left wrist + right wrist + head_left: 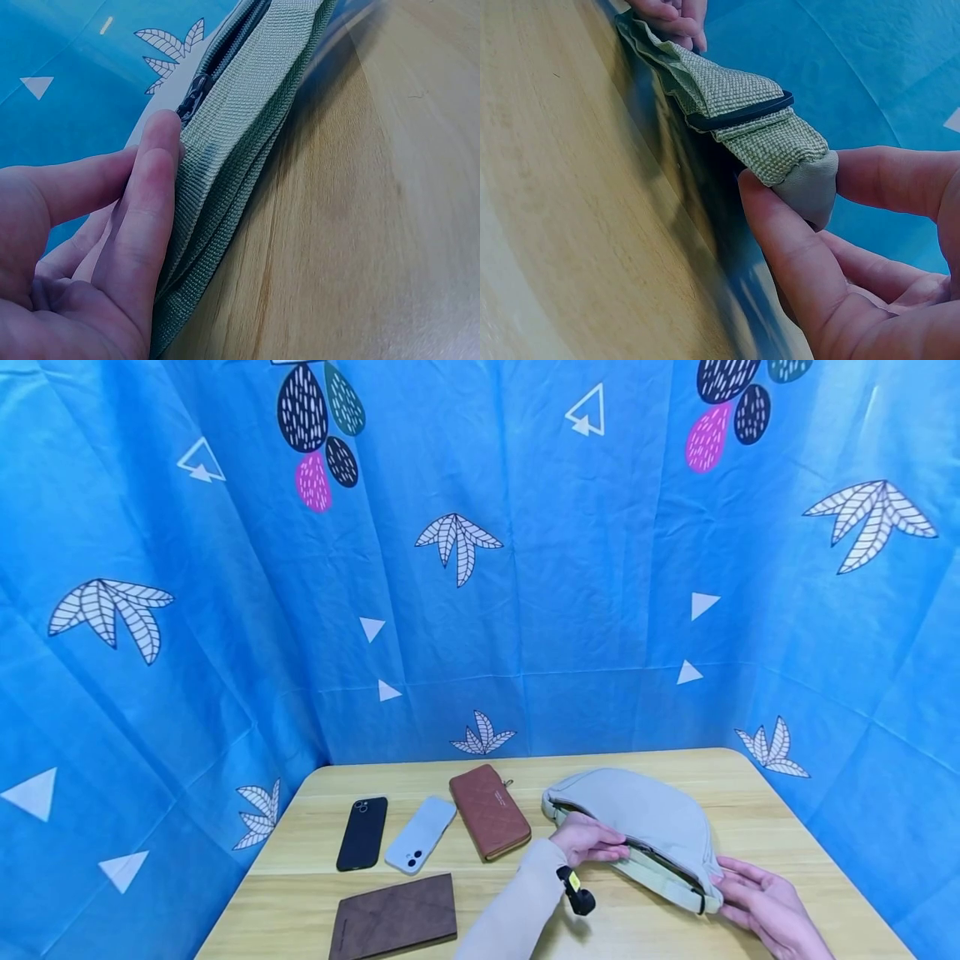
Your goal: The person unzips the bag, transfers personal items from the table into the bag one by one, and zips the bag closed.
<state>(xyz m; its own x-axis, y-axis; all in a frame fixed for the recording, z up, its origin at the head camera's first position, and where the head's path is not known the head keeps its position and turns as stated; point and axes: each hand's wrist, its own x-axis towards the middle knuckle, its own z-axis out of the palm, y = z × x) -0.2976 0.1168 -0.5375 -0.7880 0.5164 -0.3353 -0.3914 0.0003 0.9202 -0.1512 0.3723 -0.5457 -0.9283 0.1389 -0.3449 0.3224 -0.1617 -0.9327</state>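
Note:
A pale grey crescent-shaped belt bag (652, 806) rests on the table at the right, its curved side away from me. Along its near side run a dark zip (232, 49) and a pale green webbing strap (247, 97) lying in folds. My left hand (588, 841) pinches at the zip pull (195, 96), midway along the near side. At the bag's right end, my right hand (768, 902) grips the fabric corner (810, 191) between thumb and fingers, beside a black strap slider (742, 114).
Left of the bag lie a reddish-brown zip wallet (491, 814), a light blue phone (422, 835) and a black phone (362, 833). A dark brown wallet (397, 914) lies nearer me on the wooden table (300, 893). Blue patterned curtain (570, 610) hangs behind and at both sides.

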